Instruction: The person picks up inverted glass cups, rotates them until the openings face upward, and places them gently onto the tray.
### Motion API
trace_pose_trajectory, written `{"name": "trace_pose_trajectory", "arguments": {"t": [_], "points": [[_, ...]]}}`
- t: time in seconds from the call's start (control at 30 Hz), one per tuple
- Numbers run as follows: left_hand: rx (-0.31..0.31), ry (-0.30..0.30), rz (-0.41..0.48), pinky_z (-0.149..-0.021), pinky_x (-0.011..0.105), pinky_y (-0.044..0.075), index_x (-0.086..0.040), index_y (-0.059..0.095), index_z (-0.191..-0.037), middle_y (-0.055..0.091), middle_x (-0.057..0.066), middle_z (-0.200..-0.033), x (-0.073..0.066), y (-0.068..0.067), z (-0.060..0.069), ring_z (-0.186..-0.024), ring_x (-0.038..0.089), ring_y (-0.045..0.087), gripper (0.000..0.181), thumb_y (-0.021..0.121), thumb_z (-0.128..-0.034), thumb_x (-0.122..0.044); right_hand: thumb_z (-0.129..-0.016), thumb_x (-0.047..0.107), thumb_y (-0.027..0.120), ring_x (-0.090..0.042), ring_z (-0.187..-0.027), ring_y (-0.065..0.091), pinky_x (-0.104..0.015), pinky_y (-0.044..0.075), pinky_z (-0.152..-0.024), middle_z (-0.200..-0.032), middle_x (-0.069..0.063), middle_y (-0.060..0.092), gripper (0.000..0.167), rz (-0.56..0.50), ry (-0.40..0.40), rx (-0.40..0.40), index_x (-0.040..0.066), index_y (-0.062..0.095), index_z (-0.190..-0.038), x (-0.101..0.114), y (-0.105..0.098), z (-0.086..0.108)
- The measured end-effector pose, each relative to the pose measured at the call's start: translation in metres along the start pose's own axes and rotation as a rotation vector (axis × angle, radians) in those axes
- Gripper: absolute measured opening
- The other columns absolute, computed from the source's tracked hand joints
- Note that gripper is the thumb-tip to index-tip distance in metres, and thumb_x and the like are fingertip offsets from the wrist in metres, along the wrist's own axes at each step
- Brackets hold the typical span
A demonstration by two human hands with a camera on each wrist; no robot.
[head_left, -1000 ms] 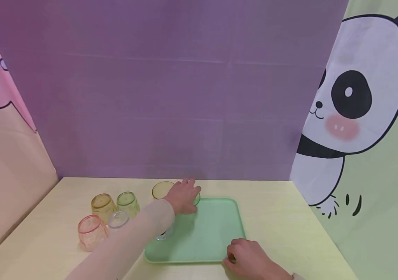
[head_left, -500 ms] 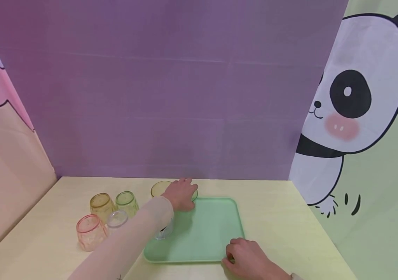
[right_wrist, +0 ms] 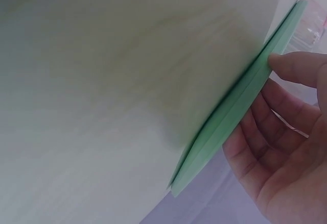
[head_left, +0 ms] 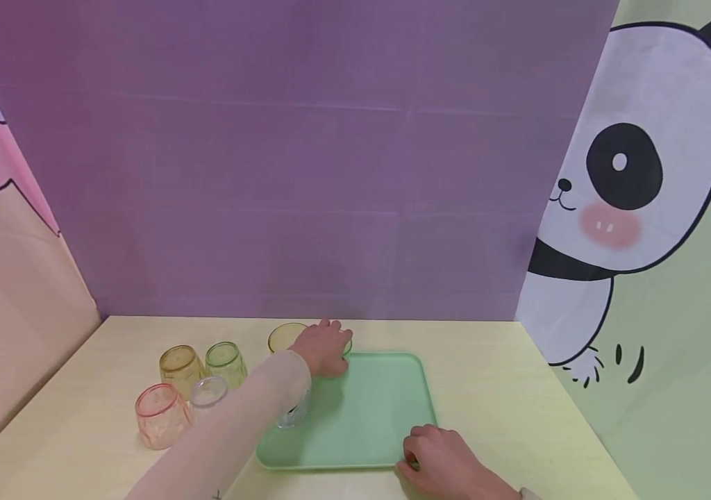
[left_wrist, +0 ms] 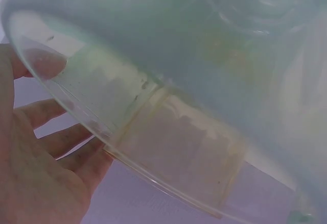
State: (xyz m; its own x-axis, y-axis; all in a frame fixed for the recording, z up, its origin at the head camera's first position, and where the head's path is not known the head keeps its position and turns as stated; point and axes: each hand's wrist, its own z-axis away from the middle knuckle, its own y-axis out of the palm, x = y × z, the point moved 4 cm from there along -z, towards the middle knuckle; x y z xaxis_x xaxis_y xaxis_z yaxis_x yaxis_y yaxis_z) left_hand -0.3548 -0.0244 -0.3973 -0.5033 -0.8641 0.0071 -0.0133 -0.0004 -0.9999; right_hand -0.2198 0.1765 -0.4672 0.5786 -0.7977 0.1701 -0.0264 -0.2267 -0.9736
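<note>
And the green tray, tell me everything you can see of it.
The tray is pale mint green, rectangular with rounded corners and a low raised rim; it looks like smooth plastic. It lies on the pale table, and the right hand holds its edge at the near right corner. A clear glass appears to stand on its left side. In the head view, the left sleeve and left hand hide much of its left edge and far left corner.

Pale-green tray (head_left: 374, 417), rectangular, round-cornered, low-rimmed, is lying flat on the table (head_left: 487, 403); transparent green-tinted glass (head_left: 348, 346) is sitting at the tray's far edge, left of middle, only a sliver of rim showing from the head view.
</note>
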Motion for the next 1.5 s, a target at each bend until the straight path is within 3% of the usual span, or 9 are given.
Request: {"name": "trace_pose_trajectory", "arguments": {"t": [0.33,0.8,1.1,1.5], "points": [[0.024,-0.009,0.044,-0.097,0.048,0.049,-0.009,0.058,-0.138,0.058,0.014,-0.130,0.003,0.001,0.001,-0.124,0.034,0.051,0.050,0.059,-0.0899,-0.024,-0.087,0.023,0.077,0.002,-0.060,0.038,-0.020,0.036,-0.051,-0.066,0.018,0.041,0.028,-0.003,-0.011,-0.002,0.022,0.059,-0.066,0.001,0.000,0.000],[0.020,0.008,0.011,-0.091,0.045,0.051,-0.009,0.062,-0.128,0.058,0.013,-0.123,0.002,0.001,0.003,-0.115,0.032,0.054,0.039,0.059,-0.0932,-0.024,-0.086,0.022,0.078,0.003,-0.060,0.038,-0.018,0.036,-0.051,-0.067,0.019,0.041,0.027,-0.018,-0.022,-0.026,0.022,0.059,-0.066,0.002,-0.002,0.001],[0.026,0.020,-0.017,-0.094,0.045,0.051,-0.009,0.060,-0.131,0.058,0.014,-0.126,0.003,0.000,0.004,-0.117,0.032,0.054,0.041,0.058,-0.0940,-0.026,-0.086,0.021,0.076,0.002,-0.060,0.037,-0.019,0.035,-0.051,-0.066,0.019,0.040,0.027,-0.020,-0.010,-0.020,0.022,0.059,-0.066,0.004,-0.003,0.000],[-0.035,0.064,-0.036,-0.103,0.048,0.045,-0.008,0.063,-0.127,0.062,0.012,-0.122,0.004,-0.011,0.010,-0.119,0.032,0.056,0.037,0.060,-0.0965,-0.030,-0.086,0.020,0.075,0.002,-0.059,0.036,-0.019,0.035,-0.051,-0.066,0.018,0.039,0.028,-0.021,-0.008,-0.018,0.022,0.057,-0.065,0.003,-0.003,0.001]]}}
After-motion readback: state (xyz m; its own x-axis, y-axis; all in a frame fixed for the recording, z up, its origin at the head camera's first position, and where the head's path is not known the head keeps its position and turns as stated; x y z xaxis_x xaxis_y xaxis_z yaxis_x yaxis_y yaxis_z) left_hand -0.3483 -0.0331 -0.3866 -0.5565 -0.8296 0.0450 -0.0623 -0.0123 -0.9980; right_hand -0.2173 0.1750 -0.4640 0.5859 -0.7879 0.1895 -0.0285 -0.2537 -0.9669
